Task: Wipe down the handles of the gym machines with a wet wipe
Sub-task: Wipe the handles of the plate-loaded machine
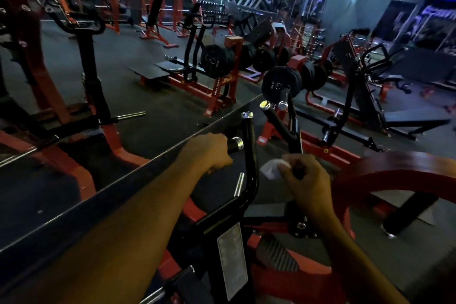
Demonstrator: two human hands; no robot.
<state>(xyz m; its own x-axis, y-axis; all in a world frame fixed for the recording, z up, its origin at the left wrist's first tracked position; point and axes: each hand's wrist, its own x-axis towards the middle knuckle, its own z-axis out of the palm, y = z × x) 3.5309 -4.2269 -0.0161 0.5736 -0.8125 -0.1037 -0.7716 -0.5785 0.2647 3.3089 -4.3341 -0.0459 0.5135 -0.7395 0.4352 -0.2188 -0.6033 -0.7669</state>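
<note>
While the left hand [209, 150] clamps the left black handle [233, 144], its grip is clenched round the bar, knuckles up, forearm running in from bottom left. That handle's long axis is roughly horizontal, pointing right, chrome end cap [238, 143] sticking out just past the fingers.

Right hand [304, 180] has a grasping grip too: fingers curled round the lower part of the right handle bar [286, 128], with the white wet wipe [271, 168] bunched between thumb and bar. The wipe pokes out on the left side of that grip. This bar's long axis runs diagonally, up and to the left away from the grip, ending in a chrome cap [265, 104] well above it. Right wrist is bent, forearm coming in from bottom right.

Between the two grips stands an upright black tube [250, 153], chrome-capped at the top, part of the same machine frame. Below the grips: red frame [278, 276] and a grey label plate [232, 259]. Beyond the right grip, up and away, a stack of black weight plates [281, 84]. To the right of the right grip, a red curved pad [404, 165], blurred. Dark rubber floor [148, 81] around.
</note>
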